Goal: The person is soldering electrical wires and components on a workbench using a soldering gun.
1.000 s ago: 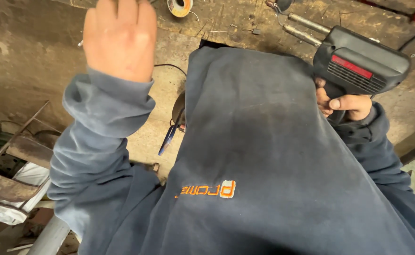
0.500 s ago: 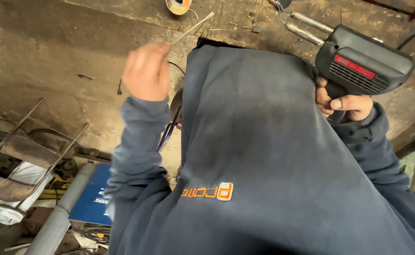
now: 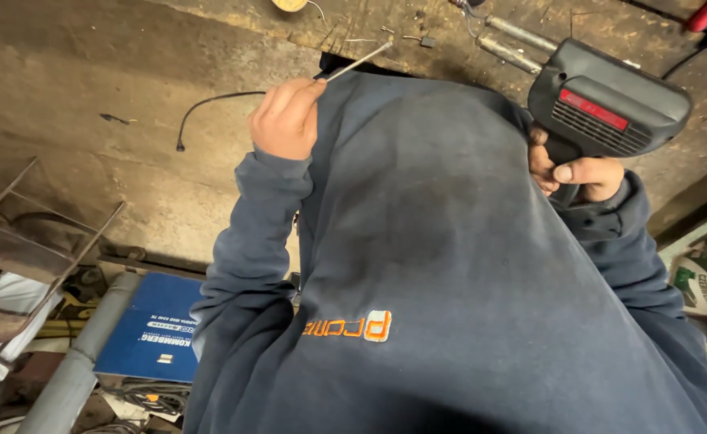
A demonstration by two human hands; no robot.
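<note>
My left hand is closed on a thin silvery wire that points up and right over a worn wooden workbench. My right hand grips the handle of a dark grey pistol-shaped soldering gun with a red strip on its side, held at the right above the bench. My dark blue sweatshirt fills the middle of the view and hides whatever lies between the hands.
Two metal rods and a round spool lie at the bench's far side. A short black cable rests on the bench. Below left are a blue box, a grey pipe and a rusty metal frame.
My left hand came down from a raised, open position at upper left and now holds the thin wire near my chest. The right hand and soldering gun have barely moved.
</note>
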